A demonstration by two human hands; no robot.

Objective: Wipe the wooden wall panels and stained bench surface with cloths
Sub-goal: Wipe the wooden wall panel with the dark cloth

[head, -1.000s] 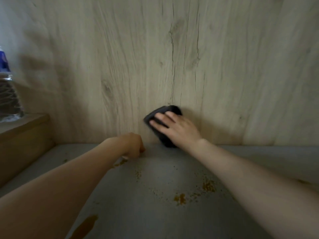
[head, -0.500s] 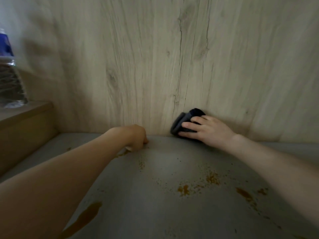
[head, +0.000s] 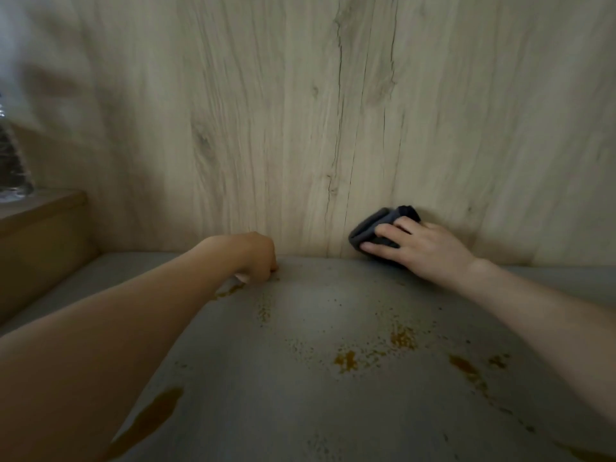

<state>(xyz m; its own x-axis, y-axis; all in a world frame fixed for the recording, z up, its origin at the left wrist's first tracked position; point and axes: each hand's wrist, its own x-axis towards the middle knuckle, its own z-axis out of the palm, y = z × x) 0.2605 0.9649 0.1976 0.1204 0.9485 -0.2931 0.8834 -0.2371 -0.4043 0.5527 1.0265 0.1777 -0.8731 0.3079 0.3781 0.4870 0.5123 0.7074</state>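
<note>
- My right hand (head: 423,250) holds a folded dark cloth (head: 383,226) flat against the wooden wall panel (head: 300,128), low down, just above the seam where the panel meets the bench.
- The fingers (head: 388,230) lie spread over the cloth, curled a little round its folded edge; the cloth bulges out past the fingertips, to their left.
- My left hand (head: 256,255) is balled into a fist, knuckles down on the grey bench (head: 300,411) right at the seam, well to the left of the cloth. Something pale shows under the fist; I cannot tell what it is, or whether the hand grasps it.
- Below the cloth-hand, toward me, the bench carries orange-brown stains (head: 346,360): speckled patches between my forearms, one smear under the left fist, a longer streak beside my left forearm.
- Far left of both hands, a clear bottle (head: 13,161) stands on a wooden ledge (head: 43,215), blurred.
</note>
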